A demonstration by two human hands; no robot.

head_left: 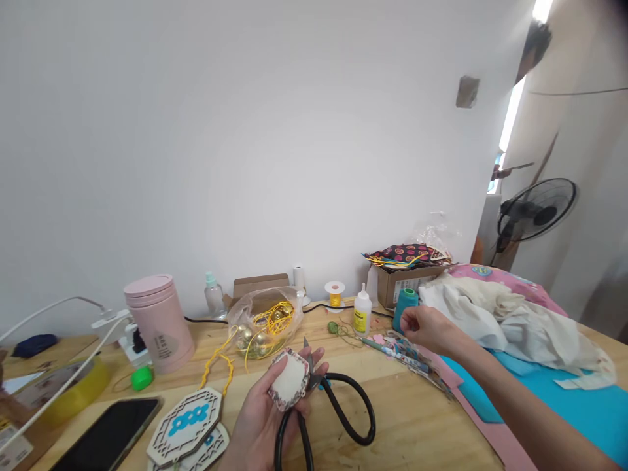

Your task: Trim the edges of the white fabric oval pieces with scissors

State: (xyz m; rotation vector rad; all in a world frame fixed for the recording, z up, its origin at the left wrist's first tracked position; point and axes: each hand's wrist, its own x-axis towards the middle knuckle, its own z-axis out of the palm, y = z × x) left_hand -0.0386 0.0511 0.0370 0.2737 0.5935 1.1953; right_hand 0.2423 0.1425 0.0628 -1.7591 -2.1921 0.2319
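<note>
At the lower middle, my left hand [262, 405] holds a small white piece with a patterned edge [290, 379]. Black-handled scissors [349, 409] are held in the same hand, their blades pointing up behind the piece. My right hand [424, 325] is raised at the right, its fingers pinched together in front of a teal thread spool [406, 307]; whatever they pinch is too small to make out. Two octagonal wooden plaques [189, 422] with blue shapes and yellow cord lie overlapped left of my left hand.
A glue bottle [362, 313], green thread [333, 327] and pens [392, 352] lie mid-table. A bag of gold bells [262, 324], pink canister [161, 327] and phone [108, 435] are leftward. Box [392, 288], white cloth [515, 320] and blue sheets [579, 405] are rightward.
</note>
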